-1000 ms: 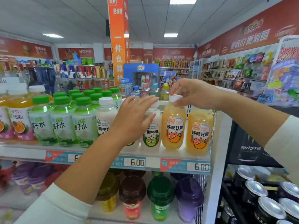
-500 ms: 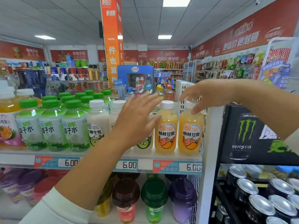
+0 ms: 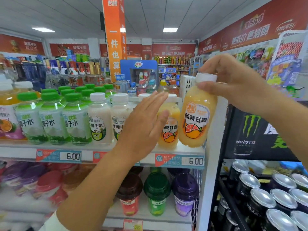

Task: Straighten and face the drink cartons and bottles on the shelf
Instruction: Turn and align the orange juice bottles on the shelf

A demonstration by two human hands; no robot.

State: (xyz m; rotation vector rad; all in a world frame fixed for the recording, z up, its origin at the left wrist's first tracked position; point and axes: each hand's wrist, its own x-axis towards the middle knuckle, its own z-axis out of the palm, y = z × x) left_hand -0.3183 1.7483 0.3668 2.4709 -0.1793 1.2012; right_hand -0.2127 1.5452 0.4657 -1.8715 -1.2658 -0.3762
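Two hands at the shelf [image 3: 18,151]: right hand [image 3: 233,85] gripped the orange bottle [image 3: 196,117] by its white cap [image 3: 206,77] at the shelf's right end, left hand [image 3: 143,125] hovered flat, fingers straight, before the next bottle [image 3: 169,132].

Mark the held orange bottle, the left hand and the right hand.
held orange bottle [image 3: 195,120]: head view, label front.
left hand [image 3: 141,128]: head view, back of hand.
right hand [image 3: 233,83]: head view, middle of hand.
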